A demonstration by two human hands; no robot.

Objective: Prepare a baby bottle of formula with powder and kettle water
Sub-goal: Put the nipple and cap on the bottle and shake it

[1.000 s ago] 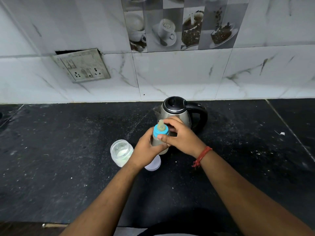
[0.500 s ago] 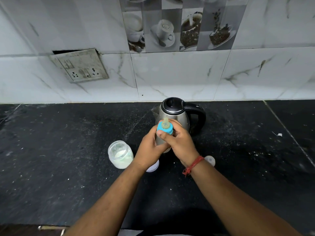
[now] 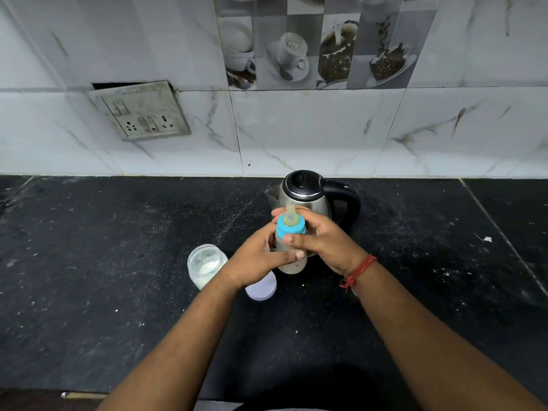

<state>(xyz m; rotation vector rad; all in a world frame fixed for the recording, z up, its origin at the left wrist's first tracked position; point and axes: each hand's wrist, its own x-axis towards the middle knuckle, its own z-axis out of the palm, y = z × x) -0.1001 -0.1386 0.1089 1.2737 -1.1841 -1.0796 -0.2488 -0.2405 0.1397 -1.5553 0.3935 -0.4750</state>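
I hold a baby bottle (image 3: 292, 266) upright above the black counter, with a blue collar (image 3: 291, 228) and a pale teat on top. My left hand (image 3: 261, 259) wraps its body from the left. My right hand (image 3: 323, 241) grips it from the right, fingers just below the collar. Milky liquid shows in the bottle's lower part. Right behind it stands a steel kettle (image 3: 305, 191) with a black lid and handle. An open glass jar (image 3: 206, 265) with white powder sits to the left.
A white round lid (image 3: 262, 287) lies on the counter (image 3: 118, 262) beside the jar, partly under my left wrist. A tiled wall with a socket plate (image 3: 142, 112) rises behind. White specks dot the counter, and its front edge runs along the bottom.
The bottle and both hands sit slightly lower than half a second ago. My right-hand fingers have shifted from the blue collar to just below it. The small cap by my right wrist is hidden.
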